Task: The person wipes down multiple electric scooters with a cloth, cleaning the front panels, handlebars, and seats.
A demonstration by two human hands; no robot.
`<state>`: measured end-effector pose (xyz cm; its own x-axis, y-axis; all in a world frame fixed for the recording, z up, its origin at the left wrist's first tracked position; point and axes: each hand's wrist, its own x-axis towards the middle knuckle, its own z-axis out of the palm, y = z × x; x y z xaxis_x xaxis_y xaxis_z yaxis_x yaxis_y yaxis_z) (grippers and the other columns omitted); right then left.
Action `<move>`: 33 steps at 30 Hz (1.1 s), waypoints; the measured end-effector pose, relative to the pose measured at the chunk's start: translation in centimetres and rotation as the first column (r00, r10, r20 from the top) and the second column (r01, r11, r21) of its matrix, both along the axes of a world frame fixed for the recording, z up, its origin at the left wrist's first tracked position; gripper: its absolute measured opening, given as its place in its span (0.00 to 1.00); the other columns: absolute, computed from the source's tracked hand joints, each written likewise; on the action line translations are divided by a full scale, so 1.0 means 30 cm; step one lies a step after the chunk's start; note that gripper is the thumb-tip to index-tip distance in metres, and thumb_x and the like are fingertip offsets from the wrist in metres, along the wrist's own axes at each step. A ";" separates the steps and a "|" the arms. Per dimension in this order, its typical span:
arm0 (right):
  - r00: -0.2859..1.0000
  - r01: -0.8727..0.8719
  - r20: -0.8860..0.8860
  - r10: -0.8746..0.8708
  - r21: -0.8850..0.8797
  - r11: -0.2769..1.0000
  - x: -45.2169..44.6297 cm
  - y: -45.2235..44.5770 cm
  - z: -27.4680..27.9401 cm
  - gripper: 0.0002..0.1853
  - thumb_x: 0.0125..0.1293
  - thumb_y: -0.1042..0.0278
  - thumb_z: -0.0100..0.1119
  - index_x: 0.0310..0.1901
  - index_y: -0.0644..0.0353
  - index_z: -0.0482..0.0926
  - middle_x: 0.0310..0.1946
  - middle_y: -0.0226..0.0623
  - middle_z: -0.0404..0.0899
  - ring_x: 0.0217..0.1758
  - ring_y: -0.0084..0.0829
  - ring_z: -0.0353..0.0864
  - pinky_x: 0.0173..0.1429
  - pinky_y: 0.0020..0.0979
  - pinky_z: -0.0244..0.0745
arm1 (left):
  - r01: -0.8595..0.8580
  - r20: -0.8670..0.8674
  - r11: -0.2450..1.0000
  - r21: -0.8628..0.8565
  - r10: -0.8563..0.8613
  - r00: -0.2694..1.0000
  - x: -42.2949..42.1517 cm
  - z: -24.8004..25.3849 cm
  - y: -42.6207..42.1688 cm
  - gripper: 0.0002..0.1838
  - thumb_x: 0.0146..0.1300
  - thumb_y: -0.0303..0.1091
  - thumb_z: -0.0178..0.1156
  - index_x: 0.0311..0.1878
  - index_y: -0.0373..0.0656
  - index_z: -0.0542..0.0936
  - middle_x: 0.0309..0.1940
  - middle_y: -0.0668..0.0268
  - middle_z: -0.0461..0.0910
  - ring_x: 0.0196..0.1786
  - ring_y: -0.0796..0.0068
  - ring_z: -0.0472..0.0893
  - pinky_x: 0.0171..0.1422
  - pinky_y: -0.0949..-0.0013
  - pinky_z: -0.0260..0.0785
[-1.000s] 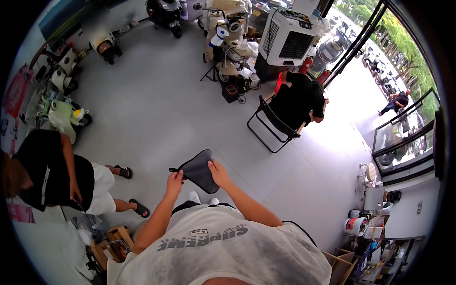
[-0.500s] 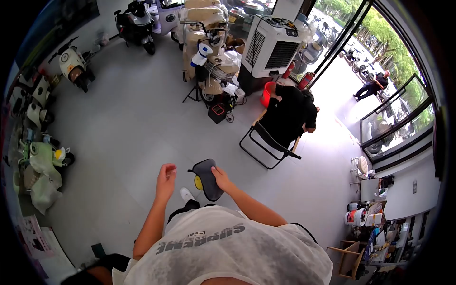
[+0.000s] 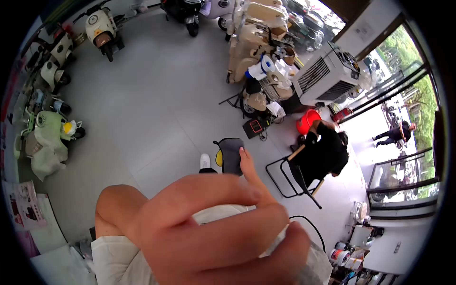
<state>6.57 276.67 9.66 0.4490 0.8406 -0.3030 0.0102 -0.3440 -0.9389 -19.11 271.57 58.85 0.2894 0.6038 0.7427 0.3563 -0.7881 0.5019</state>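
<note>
Head view, one item: pouch [image 3: 232, 154], dark grey, hanging above the floor [image 3: 156, 118], gripped at one edge by the right hand [image 3: 245, 165], thumb on its near side, other fingers hidden. Yellow piece [image 3: 219, 158] at its opposite edge; attachment cannot be told. Left hand [image 3: 213, 230], large before the lens, fingers curled; whether they clamp anything, cannot tell. Hazards, as judged: pouch dropped, should the lone edge grip ease; yellow piece lost, if loose and tilted; slip unnoticed, left hand masking much of the view.

Red bucket [image 3: 308, 122] near air cooler [image 3: 324, 78] — green scooter [image 3: 50, 124] apart
</note>
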 end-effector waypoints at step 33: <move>0.903 -0.343 -0.201 0.379 0.190 0.920 -0.468 2.930 0.511 0.30 0.83 0.46 0.47 0.66 0.68 0.76 0.60 0.37 0.82 0.64 0.28 0.77 0.72 0.29 0.65 | 0.281 0.301 0.111 -0.953 0.249 0.921 -0.339 -1.268 3.268 0.27 0.73 0.52 0.64 0.64 0.42 0.76 0.55 0.64 0.82 0.59 0.69 0.80 0.66 0.59 0.70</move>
